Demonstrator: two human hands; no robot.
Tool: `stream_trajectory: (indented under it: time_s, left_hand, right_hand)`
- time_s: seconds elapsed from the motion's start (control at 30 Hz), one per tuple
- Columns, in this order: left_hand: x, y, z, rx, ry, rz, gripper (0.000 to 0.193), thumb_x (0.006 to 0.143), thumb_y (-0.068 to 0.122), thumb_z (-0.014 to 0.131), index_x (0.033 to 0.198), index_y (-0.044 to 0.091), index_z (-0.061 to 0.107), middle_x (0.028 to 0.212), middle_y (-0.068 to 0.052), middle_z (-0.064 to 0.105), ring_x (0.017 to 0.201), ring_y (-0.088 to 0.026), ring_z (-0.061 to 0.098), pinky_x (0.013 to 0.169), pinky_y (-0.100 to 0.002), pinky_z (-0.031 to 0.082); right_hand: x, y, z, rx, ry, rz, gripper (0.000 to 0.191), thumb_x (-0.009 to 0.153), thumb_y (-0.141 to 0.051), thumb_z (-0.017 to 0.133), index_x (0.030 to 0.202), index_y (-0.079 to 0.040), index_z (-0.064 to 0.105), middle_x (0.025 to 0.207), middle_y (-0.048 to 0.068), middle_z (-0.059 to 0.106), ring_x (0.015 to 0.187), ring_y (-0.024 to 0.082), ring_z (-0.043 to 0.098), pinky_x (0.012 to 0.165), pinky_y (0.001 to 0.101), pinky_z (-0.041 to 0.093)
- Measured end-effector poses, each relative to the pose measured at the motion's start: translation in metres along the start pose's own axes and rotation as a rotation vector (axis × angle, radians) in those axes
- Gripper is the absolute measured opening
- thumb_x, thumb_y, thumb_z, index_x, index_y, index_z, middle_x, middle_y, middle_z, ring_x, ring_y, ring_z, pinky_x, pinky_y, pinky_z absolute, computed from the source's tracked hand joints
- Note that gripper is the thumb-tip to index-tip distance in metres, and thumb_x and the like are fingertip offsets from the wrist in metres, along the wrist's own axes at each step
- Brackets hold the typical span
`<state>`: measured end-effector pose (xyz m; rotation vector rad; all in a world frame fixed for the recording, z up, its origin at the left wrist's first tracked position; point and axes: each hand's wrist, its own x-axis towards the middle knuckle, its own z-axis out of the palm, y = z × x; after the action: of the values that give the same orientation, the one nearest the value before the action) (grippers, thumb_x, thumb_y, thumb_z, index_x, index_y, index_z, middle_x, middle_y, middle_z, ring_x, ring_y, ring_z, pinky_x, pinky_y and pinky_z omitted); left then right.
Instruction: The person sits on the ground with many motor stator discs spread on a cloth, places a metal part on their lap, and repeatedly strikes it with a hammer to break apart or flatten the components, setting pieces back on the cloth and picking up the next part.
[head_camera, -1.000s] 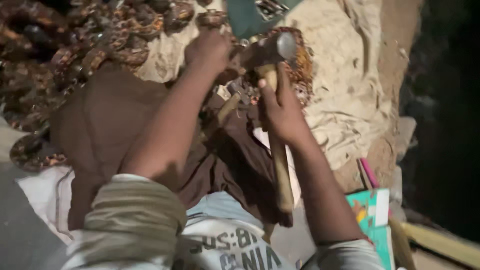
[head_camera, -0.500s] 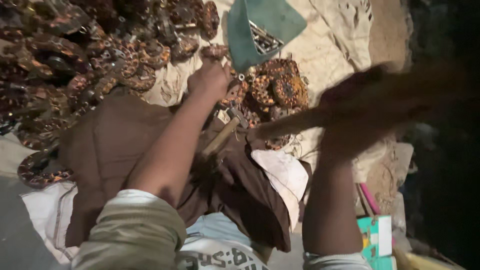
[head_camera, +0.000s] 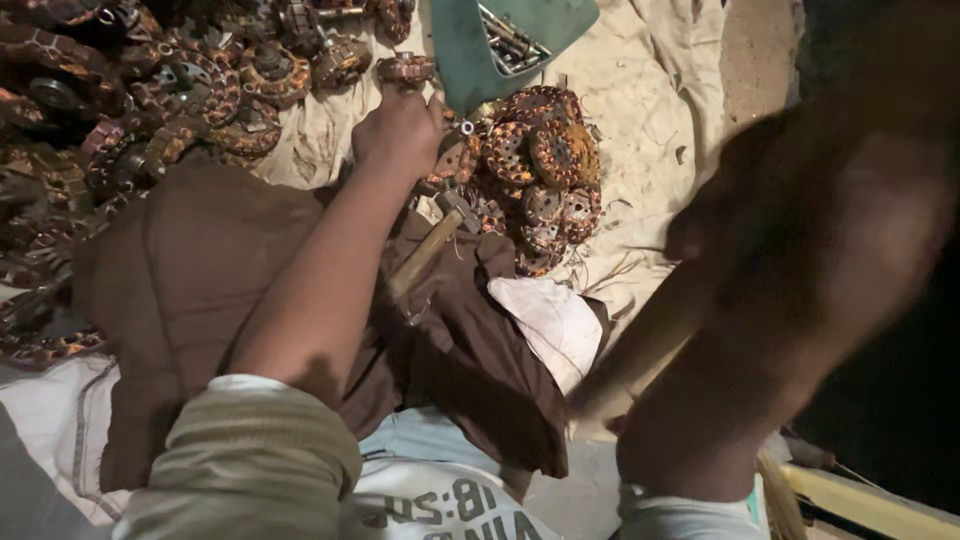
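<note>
Head view | left hand (head_camera: 400, 130) fisted on a chisel-like tool (head_camera: 425, 250) by the small heap of copper-wound motor stators (head_camera: 540, 180) | right hand (head_camera: 800, 260) raised, blurred — fingers' state unreadable | large pile (head_camera: 150, 90) lies at left — much seemingly left.

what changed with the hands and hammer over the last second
The right hand swung up toward the camera with its wooden-handled hammer, now a blur. The left hand stayed on the parts beside the heap of copper-wound coils. A second hammer stayed on the brown cloth.
</note>
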<state>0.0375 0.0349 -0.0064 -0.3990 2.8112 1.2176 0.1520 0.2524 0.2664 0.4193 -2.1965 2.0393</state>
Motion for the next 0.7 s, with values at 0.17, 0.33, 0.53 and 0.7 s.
stream_trajectory:
  time_s: [0.17,0.33,0.53,0.7]
  left_hand:
    - [0.006,0.003,-0.001,0.031,-0.082,-0.046,0.054,0.108,0.046,0.035,0.109,0.004,0.069,0.125,-0.024,0.059,0.098,-0.041,0.07,0.081,-0.056,0.056]
    - [0.012,0.0,-0.002,0.071,-0.269,-0.041,0.036,0.092,0.032,0.057,0.114,0.005,0.068,0.118,-0.018,0.07,0.101,-0.034,0.073,0.083,-0.052,0.06]
    - [0.009,-0.005,0.004,0.035,-0.071,0.002,0.047,0.107,0.042,0.039,0.113,0.007,0.07,0.12,-0.022,0.064,0.103,-0.041,0.068,0.085,-0.054,0.055]
    - [0.006,-0.006,0.007,0.022,0.004,0.006,0.048,0.106,0.045,0.04,0.112,0.008,0.071,0.119,-0.021,0.065,0.105,-0.042,0.067,0.087,-0.055,0.053]
  right_hand:
    - [0.039,0.043,0.002,0.437,-0.256,-0.241,0.035,0.104,-0.031,0.057,0.129,-0.009,0.047,0.076,0.007,0.054,0.052,0.016,0.05,0.043,0.0318,0.043]
    - [-0.015,0.14,0.033,-0.282,-0.233,0.527,0.039,0.103,-0.03,0.056,0.134,-0.008,0.045,0.075,0.008,0.052,0.051,0.018,0.048,0.044,0.0335,0.043]
    - [-0.037,0.104,-0.001,0.067,-0.079,0.648,0.025,0.102,-0.026,0.06,0.117,-0.01,0.049,0.075,0.006,0.056,0.049,0.014,0.049,0.042,0.0302,0.043]
    - [-0.019,0.018,-0.001,0.024,0.005,0.024,0.029,0.112,-0.031,0.056,0.133,-0.012,0.049,0.091,0.009,0.063,0.069,0.02,0.06,0.058,0.0338,0.051]
